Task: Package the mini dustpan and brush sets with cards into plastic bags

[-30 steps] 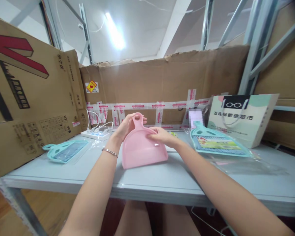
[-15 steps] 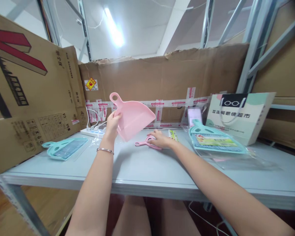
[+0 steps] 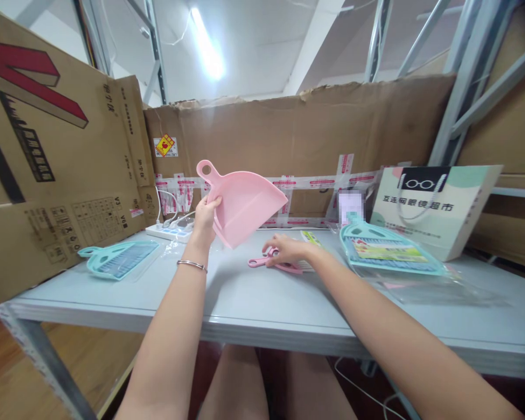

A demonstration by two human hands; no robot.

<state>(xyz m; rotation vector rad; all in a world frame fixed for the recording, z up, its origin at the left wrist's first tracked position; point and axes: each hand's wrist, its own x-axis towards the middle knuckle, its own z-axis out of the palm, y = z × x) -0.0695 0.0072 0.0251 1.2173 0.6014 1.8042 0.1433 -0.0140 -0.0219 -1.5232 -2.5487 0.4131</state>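
My left hand [image 3: 205, 220] is closed around the edge of a pink dustpan [image 3: 249, 204] just below its looped handle, holding it up above the table. Down on the tabletop, a pink hand brush [image 3: 258, 263] lies with its holed handle pointing left. The fingers of my right hand [image 3: 285, 248] are curled over the brush near the base of its handle and hide part of it. Pale bristles show past the hand on the right, and a green and yellow label [image 3: 310, 237] lies just behind them.
A teal dustpan with brush [image 3: 122, 260] lies at the left, another labelled teal set [image 3: 389, 251] at the right on plastic wrapping. Behind stand a power strip [image 3: 170, 233], a paper bag [image 3: 437, 210] and a large carton [image 3: 254, 134]. A box [image 3: 56, 157] borders the left.
The right hand's fingers have drawn in around the brush, whose handle has shifted slightly. The pink dustpan stays held up in my left hand. The view has shifted a little.
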